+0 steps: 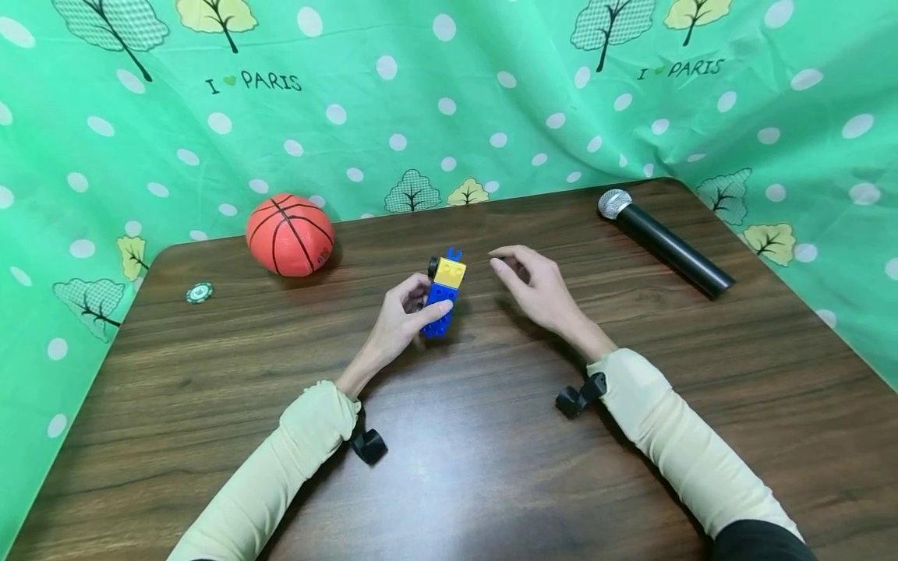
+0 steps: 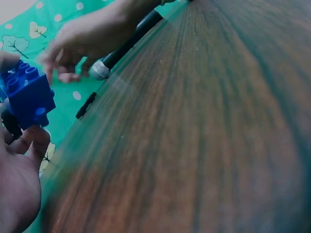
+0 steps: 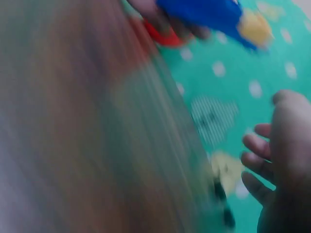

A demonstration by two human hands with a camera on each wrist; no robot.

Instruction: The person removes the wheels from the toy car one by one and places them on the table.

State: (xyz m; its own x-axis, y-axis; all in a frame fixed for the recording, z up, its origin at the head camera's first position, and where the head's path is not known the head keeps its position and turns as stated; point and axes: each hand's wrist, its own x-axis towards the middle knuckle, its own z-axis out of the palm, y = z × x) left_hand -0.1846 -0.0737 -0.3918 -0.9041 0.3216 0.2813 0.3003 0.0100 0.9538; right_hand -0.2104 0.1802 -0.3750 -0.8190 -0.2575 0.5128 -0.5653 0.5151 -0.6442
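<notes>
My left hand grips a toy car of blue and yellow building bricks, its thumb lying across the blue studded part. A black wheel shows on the car's left side, and a small blue hook juts from the far end past the yellow brick. The car is held up off the table. To its right, my right hand hovers with bent, spread fingers and nothing in them. In the left wrist view the studs and one blue end of the car face the camera; the right wrist view is blurred.
An orange-red toy basketball stands at the back left, with a green and white poker chip nearer the left edge. A black microphone lies at the back right of the brown table. A green patterned curtain hangs behind.
</notes>
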